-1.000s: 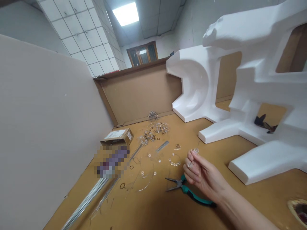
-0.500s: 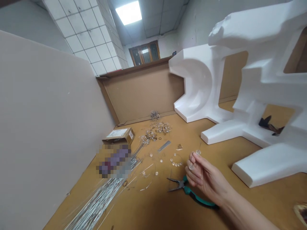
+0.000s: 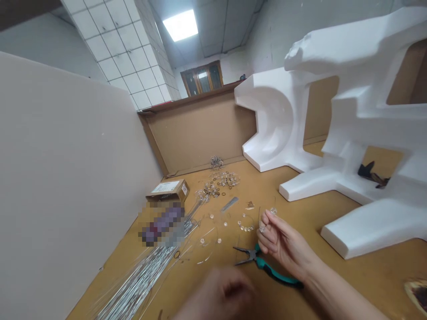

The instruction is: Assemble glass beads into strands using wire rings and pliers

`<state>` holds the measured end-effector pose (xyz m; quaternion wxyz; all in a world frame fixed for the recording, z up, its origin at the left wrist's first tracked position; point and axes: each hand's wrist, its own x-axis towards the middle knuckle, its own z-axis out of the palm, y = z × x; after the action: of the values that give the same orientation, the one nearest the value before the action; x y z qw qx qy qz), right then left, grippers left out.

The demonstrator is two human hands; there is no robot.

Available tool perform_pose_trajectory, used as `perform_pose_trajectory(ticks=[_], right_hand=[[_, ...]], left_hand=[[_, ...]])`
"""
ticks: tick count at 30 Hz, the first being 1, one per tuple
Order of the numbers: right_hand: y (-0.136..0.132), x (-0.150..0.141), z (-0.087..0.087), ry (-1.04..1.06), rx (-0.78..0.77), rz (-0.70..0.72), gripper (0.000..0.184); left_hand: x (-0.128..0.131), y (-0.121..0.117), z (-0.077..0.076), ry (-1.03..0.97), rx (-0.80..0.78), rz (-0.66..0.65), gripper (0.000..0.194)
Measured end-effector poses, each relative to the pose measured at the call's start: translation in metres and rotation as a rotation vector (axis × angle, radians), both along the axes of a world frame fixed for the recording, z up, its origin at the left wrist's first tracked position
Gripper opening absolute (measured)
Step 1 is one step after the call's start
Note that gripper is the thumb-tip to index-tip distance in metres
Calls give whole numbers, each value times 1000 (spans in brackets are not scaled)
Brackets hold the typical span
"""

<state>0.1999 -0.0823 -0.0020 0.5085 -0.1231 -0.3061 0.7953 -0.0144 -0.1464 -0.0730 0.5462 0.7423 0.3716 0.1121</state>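
Observation:
My right hand (image 3: 283, 244) is closed, its thumb and index finger pinching a fine wire with clear beads (image 3: 273, 211) on it. One bead shows above the fingertips and another by the curled fingers. Low in the view, my left hand (image 3: 220, 293) is smeared by motion, so its fingers and anything in them do not show clearly. Below the right hand lie long-nose pliers (image 3: 248, 255) with green-and-black handles, jaws apart. A curved string of clear beads (image 3: 246, 228) rests on the table, left of the right hand.
Thin metal wires (image 3: 143, 275) are spread out at the left, near a small open cardboard box (image 3: 168, 191). Rings and clear pieces (image 3: 213, 189) lie heaped farther back. White foam packing (image 3: 350, 222) stands at the right, a pale panel (image 3: 66, 178) at the left.
My left hand has come into view at the bottom. Between the first two frames the wires at the left spread out into a wide bundle. The right hand keeps its pinch, nearly still.

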Motion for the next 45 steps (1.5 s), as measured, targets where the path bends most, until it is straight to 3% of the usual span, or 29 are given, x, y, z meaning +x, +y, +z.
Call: perform_pose_trajectory(ticks=[1, 2, 3, 4, 6, 11, 14, 18, 20, 23, 28, 33, 37, 40, 45], right_hand=[[0, -1, -1, -19, 7, -11, 24], [1, -1, -2, -46, 17, -27, 24], [2, -2, -4, -81, 28, -47, 24], [2, -3, -5, -120, 39, -71, 24], [4, -5, -8, -203, 59, -117, 24], [6, -9, -14, -348, 91, -177, 27], [6, -10, -14, -338, 100, -161, 27], [5, -11, -14, -278, 130, -84, 22], [4, -14, -17, -254, 133, -37, 18], [1, -18, -23, -224, 140, 50, 15], [-1, -21, -29, -218, 141, 161, 25], [2, -21, -31, -316, 109, 190, 46], [5, -23, -33, -572, 59, 21, 41], [4, -21, -29, -542, 35, -52, 51], [2, -17, -24, -413, 73, 77, 21]], left_hand=[[0, 19, 14, 58, 64, 111, 26], [-1, 35, 28, 247, 230, 361, 26], [-1, 49, 38, 422, 418, 531, 24], [-1, 60, 46, 542, 570, 585, 21], [-2, 72, 51, 643, 696, 551, 15], [-4, 73, 38, 605, 761, 502, 16], [0, 70, 39, 393, 676, 575, 13], [16, 61, 48, -274, 247, 638, 13], [25, 55, 51, -540, 107, 644, 12], [35, 47, 53, -737, -11, 701, 12], [32, 47, 55, -779, -109, 767, 13], [24, 50, 54, -752, -65, 745, 11], [23, 50, 53, -718, 16, 694, 11], [22, 48, 55, -679, 24, 636, 11], [21, 47, 55, -602, 2, 605, 12]])
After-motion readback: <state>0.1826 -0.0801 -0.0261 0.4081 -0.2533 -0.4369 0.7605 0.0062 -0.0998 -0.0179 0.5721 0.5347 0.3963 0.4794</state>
